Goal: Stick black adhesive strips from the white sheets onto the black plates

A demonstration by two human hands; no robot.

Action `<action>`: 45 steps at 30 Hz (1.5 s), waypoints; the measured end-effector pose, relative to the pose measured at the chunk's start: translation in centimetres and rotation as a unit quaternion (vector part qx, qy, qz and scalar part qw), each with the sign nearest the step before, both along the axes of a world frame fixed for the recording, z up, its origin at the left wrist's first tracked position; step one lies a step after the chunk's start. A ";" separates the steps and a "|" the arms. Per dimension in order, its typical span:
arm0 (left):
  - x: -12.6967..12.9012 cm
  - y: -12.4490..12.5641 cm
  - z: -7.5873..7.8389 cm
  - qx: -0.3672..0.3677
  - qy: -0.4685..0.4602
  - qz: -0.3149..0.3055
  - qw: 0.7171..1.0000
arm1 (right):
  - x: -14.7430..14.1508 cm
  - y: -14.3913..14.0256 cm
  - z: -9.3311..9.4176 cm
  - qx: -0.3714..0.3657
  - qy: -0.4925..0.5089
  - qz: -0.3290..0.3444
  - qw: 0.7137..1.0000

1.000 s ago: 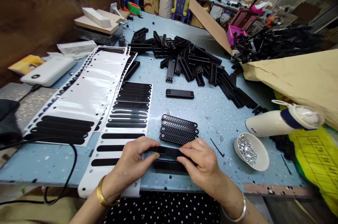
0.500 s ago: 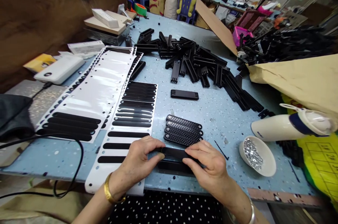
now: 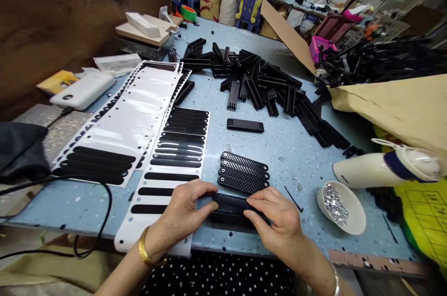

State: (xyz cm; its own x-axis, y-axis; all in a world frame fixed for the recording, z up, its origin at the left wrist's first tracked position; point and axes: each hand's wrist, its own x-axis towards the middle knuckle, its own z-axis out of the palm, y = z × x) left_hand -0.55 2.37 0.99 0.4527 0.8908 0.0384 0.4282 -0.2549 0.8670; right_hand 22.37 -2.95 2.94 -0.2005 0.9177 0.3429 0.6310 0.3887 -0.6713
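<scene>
In the head view, your left hand (image 3: 188, 203) has thumb and forefinger clamped on the left end of a slim black bar (image 3: 232, 201), and your right hand (image 3: 277, 210) pinches its right end with thumb and fingertips. The bar sits between your hands near the table's front edge. Whether a separate thin strip lies along its top is hard to tell, black on black. A second dark bar (image 3: 226, 219) lies just on your side of it, and a row of textured black pieces (image 3: 243, 172) sits close beyond.

If one end is pressed before the other is lined up, anything laid on that face could go on crooked or trap a bubble. Uneven pinching might twist the bar out of your fingertips and into the textured row. Your left forearm passes over the sticker sheet (image 3: 139, 228), so a dragging wrist could shift it or lift a black strip. A wide right elbow might catch the white bowl (image 3: 356, 221) and spill its small metal parts (image 3: 335, 205).
</scene>
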 end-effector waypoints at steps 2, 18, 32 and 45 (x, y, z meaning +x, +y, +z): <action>0.1 0.0 0.1 -0.003 0.003 -0.003 1.000 | 0.0 0.0 -0.1 0.003 -0.002 -0.001 1.000; 0.1 0.0 0.1 -0.001 -0.004 -0.005 1.000 | -0.2 0.2 -0.2 -0.008 -0.024 -0.001 1.000; 0.0 0.1 0.2 0.000 0.003 -0.013 1.000 | -0.5 0.3 0.0 -0.009 -0.034 0.000 0.999; 0.0 0.2 0.5 0.023 -0.033 -0.022 0.999 | -0.8 0.3 -0.2 -0.013 -0.065 -0.016 0.998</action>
State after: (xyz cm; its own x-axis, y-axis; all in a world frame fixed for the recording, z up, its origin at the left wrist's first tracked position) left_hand -0.59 2.54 1.50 0.4856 0.8673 0.1097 0.3576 -0.3116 0.8803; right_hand 21.59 -2.63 2.76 -0.2113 0.9325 0.2929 0.7253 0.3505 -0.5926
